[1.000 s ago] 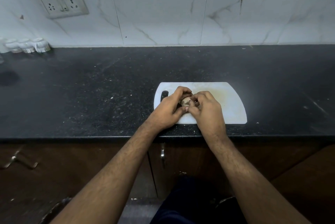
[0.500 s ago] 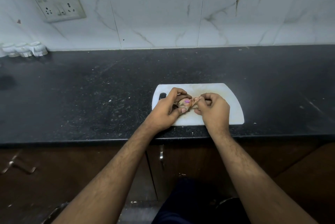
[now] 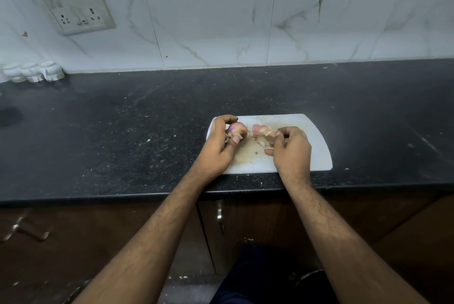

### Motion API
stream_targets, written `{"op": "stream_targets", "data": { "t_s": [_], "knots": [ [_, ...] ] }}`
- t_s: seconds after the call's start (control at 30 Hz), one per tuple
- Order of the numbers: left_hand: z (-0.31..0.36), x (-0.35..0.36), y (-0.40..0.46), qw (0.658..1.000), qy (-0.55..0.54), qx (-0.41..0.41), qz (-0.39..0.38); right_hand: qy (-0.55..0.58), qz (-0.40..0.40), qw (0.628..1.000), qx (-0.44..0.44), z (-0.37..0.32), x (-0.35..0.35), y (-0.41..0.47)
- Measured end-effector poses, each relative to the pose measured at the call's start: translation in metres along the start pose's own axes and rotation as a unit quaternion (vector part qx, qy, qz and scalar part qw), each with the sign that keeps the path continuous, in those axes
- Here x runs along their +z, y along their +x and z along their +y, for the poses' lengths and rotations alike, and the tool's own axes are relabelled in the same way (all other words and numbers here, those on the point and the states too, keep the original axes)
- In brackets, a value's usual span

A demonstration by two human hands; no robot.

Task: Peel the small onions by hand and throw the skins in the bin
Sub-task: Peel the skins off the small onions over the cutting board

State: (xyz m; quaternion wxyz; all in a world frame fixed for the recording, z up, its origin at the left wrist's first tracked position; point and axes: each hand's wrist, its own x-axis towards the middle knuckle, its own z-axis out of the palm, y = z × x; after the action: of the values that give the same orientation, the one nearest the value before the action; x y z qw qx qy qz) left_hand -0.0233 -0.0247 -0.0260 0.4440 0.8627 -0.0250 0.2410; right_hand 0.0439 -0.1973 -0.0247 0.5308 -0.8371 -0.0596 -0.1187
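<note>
Above the white plastic cutting board's point(image 3: 317, 146) left end, the left hand point(image 3: 218, 148) grips 1 small pinkish half-peeled onion point(image 3: 236, 129); to its right, the right hand point(image 3: 291, 150) pinches a papery torn skin strip point(image 3: 261, 130). Best hold the onion firm and pull the strip steadily away.

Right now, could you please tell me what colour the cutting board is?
White, with brownish stains near its middle; the cutting board shows best in the head view.

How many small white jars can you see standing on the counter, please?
3, in a row at the counter's far-left back edge against the wall: the left jar, the middle jar and the right jar. More may sit beyond the frame's left edge.
</note>
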Motion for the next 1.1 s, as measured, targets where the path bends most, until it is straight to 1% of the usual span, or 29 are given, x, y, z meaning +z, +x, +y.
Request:
{"op": "stream_targets", "data": {
  "t_s": [0.1, 0.23, 0.33, 0.47, 0.6, 0.67, 0.8, 0.93, 1.1],
  "knots": [
    [0.0, -0.001, 0.0, 0.999, -0.007, -0.022, 0.025, -0.009, -0.013, 1.0, -0.014, 0.0, 0.0, -0.001],
    [0.002, 0.0, 0.001, 0.999, 0.04, -0.006, 0.003, -0.041, -0.033, 0.996, -0.065, -0.001, 0.001, -0.002],
    [0.001, 0.001, 0.001, 0.999, 0.045, 0.009, -0.011, -0.068, -0.064, 0.99, -0.11, -0.004, 0.0, -0.006],
    [0.0, 0.005, 0.001, 0.997, 0.058, 0.018, -0.048, -0.008, -0.071, 0.989, -0.132, -0.008, -0.004, -0.009],
    [0.003, 0.007, -0.001, 0.995, 0.061, 0.029, -0.067, 0.006, -0.121, 0.977, -0.174, -0.008, -0.004, -0.012],
    [0.004, 0.007, -0.001, 0.995, 0.069, 0.037, -0.067, 0.002, -0.135, 0.976, -0.172, -0.008, -0.003, -0.011],
    [0.004, 0.005, 0.001, 0.994, 0.071, 0.044, -0.076, 0.007, -0.117, 0.981, -0.156, -0.007, -0.004, -0.01],
    [0.003, 0.006, 0.003, 0.994, 0.071, 0.047, -0.069, 0.013, -0.101, 0.982, -0.16, -0.008, -0.006, -0.011],
    [0.004, 0.006, 0.003, 0.994, 0.076, 0.052, -0.063, 0.033, -0.106, 0.98, -0.166, -0.011, -0.008, -0.016]
  ]
}}
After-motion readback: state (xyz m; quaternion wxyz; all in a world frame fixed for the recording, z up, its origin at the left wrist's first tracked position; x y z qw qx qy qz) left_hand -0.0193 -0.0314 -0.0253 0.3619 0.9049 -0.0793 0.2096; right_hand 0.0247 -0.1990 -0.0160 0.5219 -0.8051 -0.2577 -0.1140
